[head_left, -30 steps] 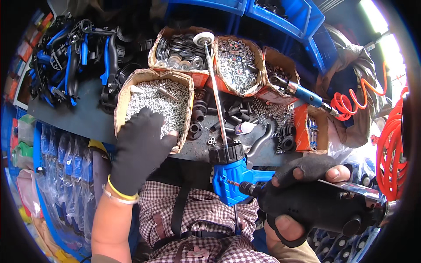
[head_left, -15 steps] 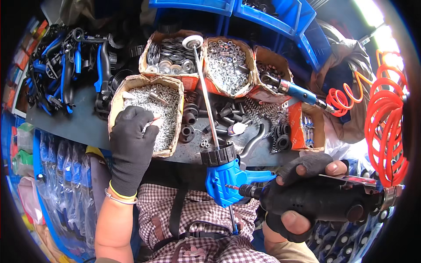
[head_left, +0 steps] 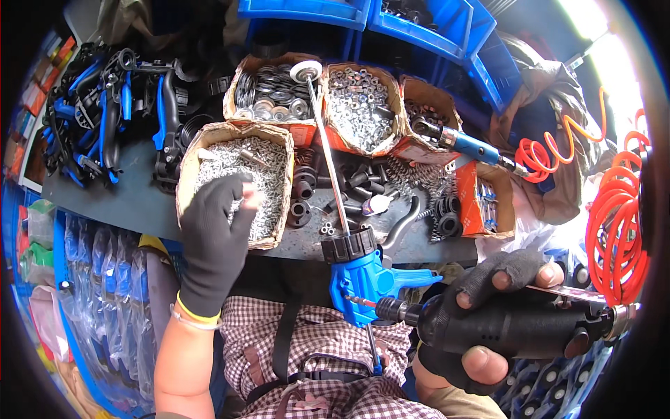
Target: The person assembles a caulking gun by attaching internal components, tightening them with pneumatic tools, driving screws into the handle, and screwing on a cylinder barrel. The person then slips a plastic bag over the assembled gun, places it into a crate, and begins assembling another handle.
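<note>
My left hand (head_left: 216, 227), in a black glove with bare fingertips, is over a cardboard box (head_left: 187, 183) of small silver screws (head_left: 269, 188). Its thumb and fingers are pinched together; what they hold, if anything, is too small to make out. My right hand (head_left: 499, 286), also gloved, grips a black air screwdriver (head_left: 530, 328), its bit pointing left at a blue plastic trigger-handle body (head_left: 363, 286). That body stands upright at my lap, with a black ring collar (head_left: 349, 246). A long metal rod (head_left: 329, 150) rises from it to a white-rimmed disc (head_left: 306, 71).
Boxes of washers (head_left: 269, 87), nuts (head_left: 359, 105) and dark parts line the table's back. A blue air ratchet (head_left: 474, 146) lies across one box. Black-and-blue handles (head_left: 105, 119) are piled left; blue bins (head_left: 426, 31) hang behind. Red coiled hose (head_left: 618, 223) hangs right.
My left hand has drawn up and slightly back from the screws, its fingers closer together. The screwdriver has shifted slightly down and right, still by the blue body.
</note>
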### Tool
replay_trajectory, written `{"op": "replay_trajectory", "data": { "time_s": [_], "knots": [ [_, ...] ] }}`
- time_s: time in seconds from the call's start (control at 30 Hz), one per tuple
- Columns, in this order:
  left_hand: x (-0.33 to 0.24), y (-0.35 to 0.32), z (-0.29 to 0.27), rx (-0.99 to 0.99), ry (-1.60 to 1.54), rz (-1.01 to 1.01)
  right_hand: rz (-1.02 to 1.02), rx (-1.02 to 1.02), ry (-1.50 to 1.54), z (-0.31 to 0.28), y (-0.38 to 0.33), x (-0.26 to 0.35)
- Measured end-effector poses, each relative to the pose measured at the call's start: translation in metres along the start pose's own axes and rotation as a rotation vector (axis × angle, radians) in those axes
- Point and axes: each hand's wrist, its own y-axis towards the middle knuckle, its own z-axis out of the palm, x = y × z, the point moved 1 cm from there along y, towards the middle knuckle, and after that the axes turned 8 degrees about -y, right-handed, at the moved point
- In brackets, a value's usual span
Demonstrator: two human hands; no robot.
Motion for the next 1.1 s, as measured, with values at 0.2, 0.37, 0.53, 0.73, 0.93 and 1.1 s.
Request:
{"op": "replay_trajectory", "data": {
  "time_s": [0.2,0.37,0.53,0.73,0.93,1.1],
  "knots": [
    [-0.047,-0.033,0.003,0.434,-0.177,0.218,-0.029,0.053,0.037,0.005,-0.005,0.0],
    [-0.06,-0.037,0.003,0.435,-0.255,0.199,-0.007,-0.028,-0.002,0.011,-0.011,-0.001],
    [-0.065,-0.035,0.004,0.441,-0.241,0.238,-0.054,0.032,-0.017,0.002,-0.009,-0.003],
    [-0.07,-0.034,0.006,0.459,-0.193,0.274,-0.03,0.201,-0.016,-0.019,-0.002,-0.002],
    [-0.083,-0.033,0.016,0.392,-0.002,0.377,-0.056,0.256,-0.031,-0.025,0.006,-0.004],
    [-0.06,-0.023,0.029,0.314,-0.148,0.278,0.045,0.121,-0.261,-0.025,0.015,-0.001]
  ]
}}
